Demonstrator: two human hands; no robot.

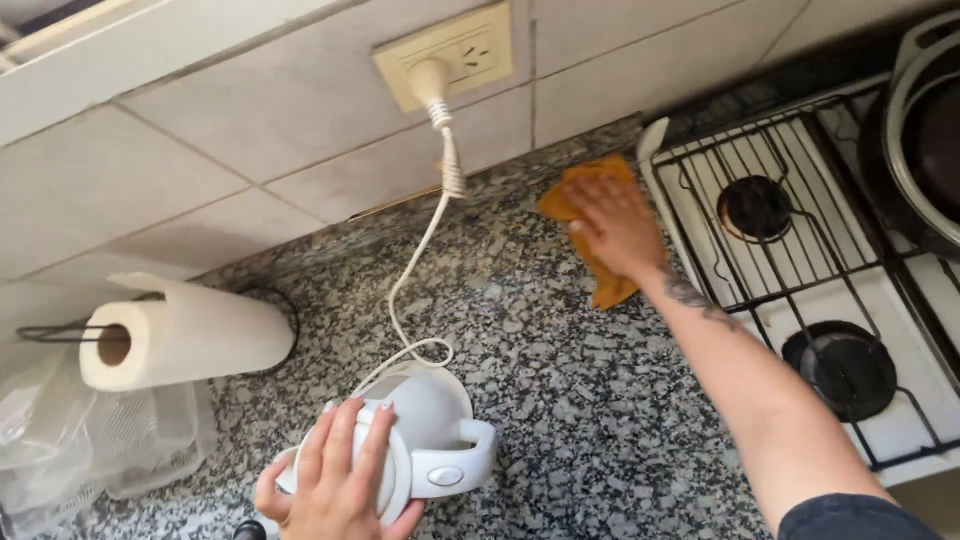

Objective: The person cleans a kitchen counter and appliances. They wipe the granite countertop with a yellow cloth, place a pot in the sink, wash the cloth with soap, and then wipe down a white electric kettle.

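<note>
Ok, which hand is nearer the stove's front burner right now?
Right. The right hand presses an orange cloth on the countertop just left of the stove, up-left of the front burner. The left hand rests on the white kettle, far across the counter.

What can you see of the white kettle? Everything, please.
The kettle is white, looks plastic, with a rounded body, a looped handle bearing an oval button, and a lid. It sits low on the speckled stone counter, seemingly tipped toward the camera, though that is hard to confirm. The left hand lies spread over its lid. A thin white cord curls from behind it up to a plug in the beige wall socket. Its base is hidden.
</note>
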